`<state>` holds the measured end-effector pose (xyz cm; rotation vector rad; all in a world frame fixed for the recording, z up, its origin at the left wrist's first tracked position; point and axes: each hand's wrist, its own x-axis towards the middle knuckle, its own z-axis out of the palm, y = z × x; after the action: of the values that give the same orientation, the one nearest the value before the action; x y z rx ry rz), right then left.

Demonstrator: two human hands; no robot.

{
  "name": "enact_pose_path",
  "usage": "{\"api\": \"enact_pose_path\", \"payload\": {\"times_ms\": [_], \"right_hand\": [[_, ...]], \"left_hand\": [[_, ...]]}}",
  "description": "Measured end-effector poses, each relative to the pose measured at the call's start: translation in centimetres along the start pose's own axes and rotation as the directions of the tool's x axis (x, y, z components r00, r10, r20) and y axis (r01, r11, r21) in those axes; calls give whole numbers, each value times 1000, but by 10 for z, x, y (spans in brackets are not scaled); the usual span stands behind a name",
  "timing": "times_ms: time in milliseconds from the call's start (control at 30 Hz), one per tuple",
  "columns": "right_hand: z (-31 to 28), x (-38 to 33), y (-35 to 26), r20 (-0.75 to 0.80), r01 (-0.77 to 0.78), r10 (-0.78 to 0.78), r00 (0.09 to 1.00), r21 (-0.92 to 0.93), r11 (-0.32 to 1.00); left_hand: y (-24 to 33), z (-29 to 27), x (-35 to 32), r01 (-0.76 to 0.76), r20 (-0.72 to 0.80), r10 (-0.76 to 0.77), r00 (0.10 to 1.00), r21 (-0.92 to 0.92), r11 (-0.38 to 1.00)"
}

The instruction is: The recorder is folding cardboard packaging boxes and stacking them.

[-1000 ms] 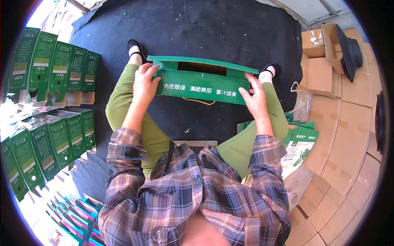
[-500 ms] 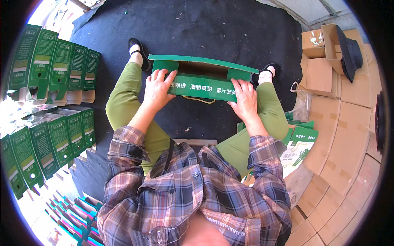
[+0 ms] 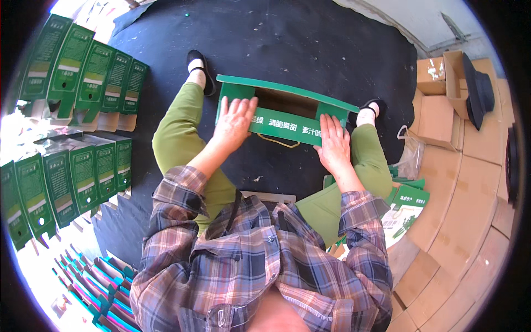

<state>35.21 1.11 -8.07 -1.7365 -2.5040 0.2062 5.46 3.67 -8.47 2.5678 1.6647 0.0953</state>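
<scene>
A green cardboard carton with white lettering is between my lower legs, its top partly open onto a brown inside. A long green flap stands along its far edge. My left hand lies on the left end of the near panel, fingers stretched out toward the opening. On the right end of that panel rests my right hand, its fingers straight and flat. Neither hand is wrapped round anything. A tan cord handle hangs from the carton's near side. The carton's underside is hidden.
Green cartons stand in two rows at the left, with more colourful flattened ones below them. Brown cardboard boxes line the right side, one bearing a black hat. Green-and-white cardboard lies beside my right leg.
My fingers have gone from bent over the panel's edge to stretched flat along it. The carton appears slightly further right and more tilted in the picture, as the whole view has shifted.
</scene>
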Motion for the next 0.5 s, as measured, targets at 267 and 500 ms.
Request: {"api": "enact_pose_path", "payload": {"times_ms": [267,500], "right_hand": [[-9,3,-10,34,-73,71,997,62,995],[-40,-3,12,-97,-85,99,990,140,987]], "left_hand": [[-8,1,0,-85,-33,80,996,-192,978],[-12,9,2,-80,-110,52,993,-265,961]]}}
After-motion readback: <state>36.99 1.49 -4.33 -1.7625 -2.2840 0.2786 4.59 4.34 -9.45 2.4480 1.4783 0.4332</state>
